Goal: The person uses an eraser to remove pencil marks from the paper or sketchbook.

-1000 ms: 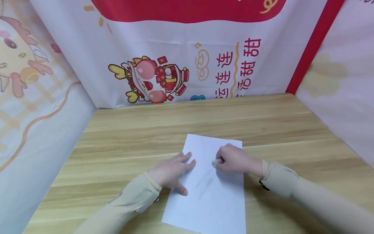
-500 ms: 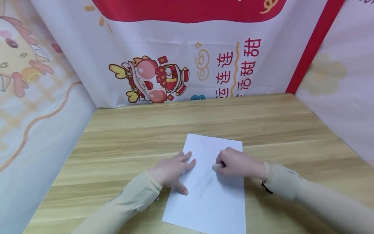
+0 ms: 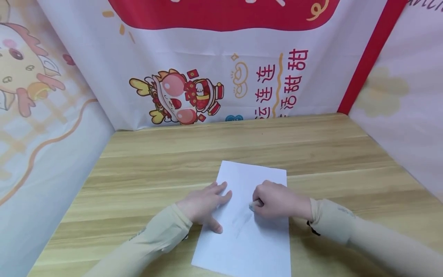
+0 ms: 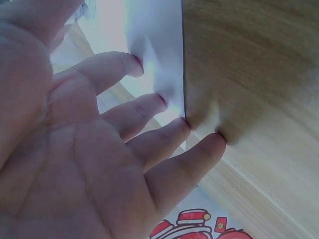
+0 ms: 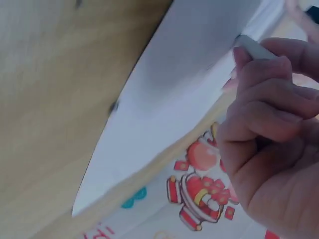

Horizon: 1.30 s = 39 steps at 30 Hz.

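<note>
A white sheet of paper lies on the wooden table, with faint grey pencil marks smudged near its middle. My left hand rests spread over the sheet's left edge. In the left wrist view, some fingertips touch the paper, while the little finger lies on the wood. Between thumb and curled fingers, my right hand pinches a small white eraser. Its darkened end is against the paper, at the upper end of the marks; the rest of it is hidden in the hand.
The wooden table reaches back to a white cloth backdrop with a cartoon dragon and red lettering. Printed cloths hang along both sides.
The right hand has moved the eraser a short way down the sheet, toward me. The left hand has stayed in place on the paper. The head view has tilted very slightly.
</note>
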Each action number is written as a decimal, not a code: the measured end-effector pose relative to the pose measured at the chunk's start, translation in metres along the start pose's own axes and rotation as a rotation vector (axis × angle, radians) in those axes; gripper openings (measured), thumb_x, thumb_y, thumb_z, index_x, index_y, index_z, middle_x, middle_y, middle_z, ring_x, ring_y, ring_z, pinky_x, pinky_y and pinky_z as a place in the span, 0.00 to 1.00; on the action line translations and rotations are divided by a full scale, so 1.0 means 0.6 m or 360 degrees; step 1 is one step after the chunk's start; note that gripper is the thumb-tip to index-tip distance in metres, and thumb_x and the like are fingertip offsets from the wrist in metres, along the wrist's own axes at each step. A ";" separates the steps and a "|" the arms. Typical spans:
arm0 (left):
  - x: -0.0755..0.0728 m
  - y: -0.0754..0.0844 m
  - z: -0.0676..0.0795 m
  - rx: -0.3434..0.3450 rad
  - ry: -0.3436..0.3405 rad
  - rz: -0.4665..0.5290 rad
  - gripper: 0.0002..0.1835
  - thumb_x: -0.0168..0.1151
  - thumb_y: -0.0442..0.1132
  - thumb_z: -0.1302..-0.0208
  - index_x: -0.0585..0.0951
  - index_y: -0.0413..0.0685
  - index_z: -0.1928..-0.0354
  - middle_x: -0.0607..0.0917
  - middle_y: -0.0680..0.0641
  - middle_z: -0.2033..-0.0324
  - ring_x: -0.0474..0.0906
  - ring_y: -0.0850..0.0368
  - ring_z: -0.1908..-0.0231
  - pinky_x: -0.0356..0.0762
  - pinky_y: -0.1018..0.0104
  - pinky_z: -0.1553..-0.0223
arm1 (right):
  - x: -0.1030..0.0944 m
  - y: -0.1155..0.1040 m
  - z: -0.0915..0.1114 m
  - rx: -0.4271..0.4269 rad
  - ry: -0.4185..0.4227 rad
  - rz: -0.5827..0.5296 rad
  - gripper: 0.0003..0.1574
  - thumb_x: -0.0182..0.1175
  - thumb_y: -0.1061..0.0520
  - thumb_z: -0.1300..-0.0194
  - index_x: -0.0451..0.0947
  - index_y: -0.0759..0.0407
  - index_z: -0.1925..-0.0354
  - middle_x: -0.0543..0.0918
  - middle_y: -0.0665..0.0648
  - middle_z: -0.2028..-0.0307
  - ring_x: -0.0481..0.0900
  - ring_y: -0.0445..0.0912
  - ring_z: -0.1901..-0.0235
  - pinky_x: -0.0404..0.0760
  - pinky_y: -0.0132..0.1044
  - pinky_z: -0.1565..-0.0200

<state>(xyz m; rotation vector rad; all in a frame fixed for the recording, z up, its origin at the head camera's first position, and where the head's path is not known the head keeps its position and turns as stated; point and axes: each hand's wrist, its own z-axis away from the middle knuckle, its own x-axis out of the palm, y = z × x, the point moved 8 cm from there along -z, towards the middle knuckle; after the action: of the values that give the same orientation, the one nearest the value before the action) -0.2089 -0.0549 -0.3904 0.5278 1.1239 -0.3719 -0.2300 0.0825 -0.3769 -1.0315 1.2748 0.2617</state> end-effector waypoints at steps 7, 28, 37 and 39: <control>0.000 0.001 0.001 -0.0009 -0.0004 -0.0008 0.53 0.78 0.54 0.55 0.64 0.48 0.26 0.54 0.42 0.25 0.48 0.42 0.27 0.59 0.48 0.34 | -0.008 0.019 -0.008 0.0056 0.0046 0.0034 0.28 0.60 0.67 0.43 0.57 0.49 0.88 0.50 0.39 0.87 0.50 0.34 0.85 0.53 0.28 0.80; 0.002 -0.005 0.003 -0.0025 -0.0001 -0.0053 0.54 0.77 0.56 0.56 0.64 0.49 0.26 0.54 0.42 0.25 0.48 0.41 0.27 0.61 0.45 0.35 | 0.003 -0.001 0.012 0.0029 0.0098 0.0092 0.28 0.61 0.65 0.43 0.58 0.48 0.88 0.51 0.38 0.87 0.52 0.32 0.86 0.54 0.26 0.82; 0.001 -0.003 0.002 -0.0028 -0.0008 -0.0065 0.54 0.77 0.56 0.55 0.64 0.49 0.26 0.54 0.41 0.25 0.49 0.41 0.27 0.62 0.45 0.36 | 0.000 -0.005 0.017 0.0016 0.0153 0.0100 0.29 0.61 0.65 0.43 0.56 0.48 0.89 0.50 0.38 0.88 0.51 0.31 0.86 0.54 0.26 0.83; 0.000 -0.002 0.001 -0.0028 -0.0007 -0.0070 0.53 0.77 0.56 0.55 0.64 0.49 0.26 0.54 0.42 0.25 0.49 0.41 0.27 0.62 0.45 0.36 | -0.006 0.003 0.016 0.0072 0.0205 0.0142 0.29 0.60 0.66 0.45 0.55 0.49 0.89 0.49 0.38 0.88 0.50 0.32 0.85 0.53 0.26 0.82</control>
<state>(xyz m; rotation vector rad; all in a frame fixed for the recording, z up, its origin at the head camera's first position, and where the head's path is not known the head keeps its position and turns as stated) -0.2090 -0.0565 -0.3907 0.4873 1.1348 -0.4007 -0.2261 0.0924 -0.3751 -0.9668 1.4393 0.2367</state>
